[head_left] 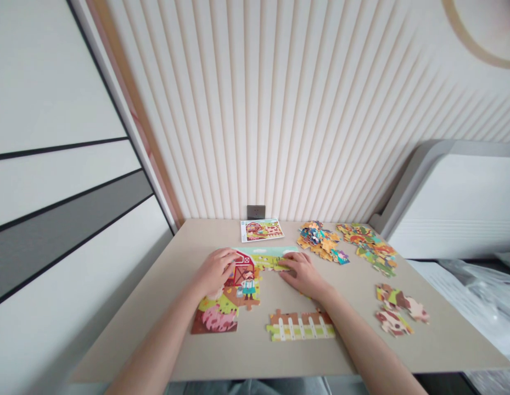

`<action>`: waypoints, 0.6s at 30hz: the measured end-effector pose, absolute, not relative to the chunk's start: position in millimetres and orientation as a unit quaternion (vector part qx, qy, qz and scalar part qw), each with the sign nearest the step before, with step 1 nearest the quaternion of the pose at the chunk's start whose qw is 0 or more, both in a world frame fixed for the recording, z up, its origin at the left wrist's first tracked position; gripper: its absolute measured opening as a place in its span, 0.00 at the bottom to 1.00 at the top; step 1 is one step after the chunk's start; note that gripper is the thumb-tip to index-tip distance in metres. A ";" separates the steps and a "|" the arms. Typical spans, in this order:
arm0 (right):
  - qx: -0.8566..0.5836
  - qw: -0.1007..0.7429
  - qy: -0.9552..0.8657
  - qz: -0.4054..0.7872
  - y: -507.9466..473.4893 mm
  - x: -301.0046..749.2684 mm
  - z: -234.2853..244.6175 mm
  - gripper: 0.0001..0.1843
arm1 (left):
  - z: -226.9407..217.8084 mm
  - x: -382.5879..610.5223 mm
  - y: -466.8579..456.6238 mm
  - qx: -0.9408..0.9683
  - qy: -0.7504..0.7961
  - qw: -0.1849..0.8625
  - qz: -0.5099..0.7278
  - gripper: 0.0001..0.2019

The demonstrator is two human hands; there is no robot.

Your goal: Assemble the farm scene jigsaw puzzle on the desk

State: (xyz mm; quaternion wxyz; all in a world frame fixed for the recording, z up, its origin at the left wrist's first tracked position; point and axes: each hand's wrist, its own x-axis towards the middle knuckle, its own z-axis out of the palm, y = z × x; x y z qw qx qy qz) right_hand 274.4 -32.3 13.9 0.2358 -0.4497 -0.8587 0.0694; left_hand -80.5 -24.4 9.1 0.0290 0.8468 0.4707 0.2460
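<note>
- Your left hand (pixel 216 271) sits on the red barn section of the jigsaw puzzle (pixel 240 271), fingers curved over its far edge. Can't tell if they're pinching a piece.
- Your right hand (pixel 302 273) lies flat and open, fingertips on the left end of the sky-and-grass strip (pixel 271 258). No grip visible; the weight seems to be pinning the strip in place.
- The hands are apart, with a gap between them and the strip bridging it. Both seem placed to steady the joined pieces so they don't slide on the smooth top.
- Near-left of the barn, the pig section (pixel 216 319) is laid against it, with the farmer figure (pixel 248 285) just right of your left hand.
- Near-right, the picket fence section (pixel 300 327) lies apart from the rest, likely kept clear of your wrists.
- At the far edge, the picture card (pixel 262 230) lies flat and faces you, probably there for easy reference.
- Along the right side, loose pieces lie in three heaps: a mixed pile (pixel 318 240), a green-and-orange group (pixel 370 247), and brown-and-cream pieces (pixel 397 310) — apparently grouped by colour.
- All of it rests on a beige table (pixel 353 345).
</note>
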 end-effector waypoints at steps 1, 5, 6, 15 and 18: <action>-0.449 0.233 -0.860 0.066 -32.9 274.8 14.2 0.17 | 8.4 -87.5 -21.2 0.838 0.486 0.021 0.247 0.16; -0.451 0.220 -0.864 0.042 -35.1 274.1 15.0 0.17 | 2.5 -117.6 -8.8 0.796 0.553 -0.006 0.244 0.16; -0.454 0.218 -0.863 0.036 -35.6 273.5 15.0 0.17 | 0.6 -123.4 -6.8 0.789 0.565 -0.009 0.242 0.16; -0.456 0.201 -0.867 0.015 -36.1 270.9 15.4 0.18 | -9.2 -132.2 -2.4 0.774 0.593 -0.008 0.221 0.16; -0.452 0.193 -0.871 0.017 -33.0 271.2 14.0 0.18 | -9.5 -131.7 -2.1 0.774 0.594 -0.009 0.220 0.16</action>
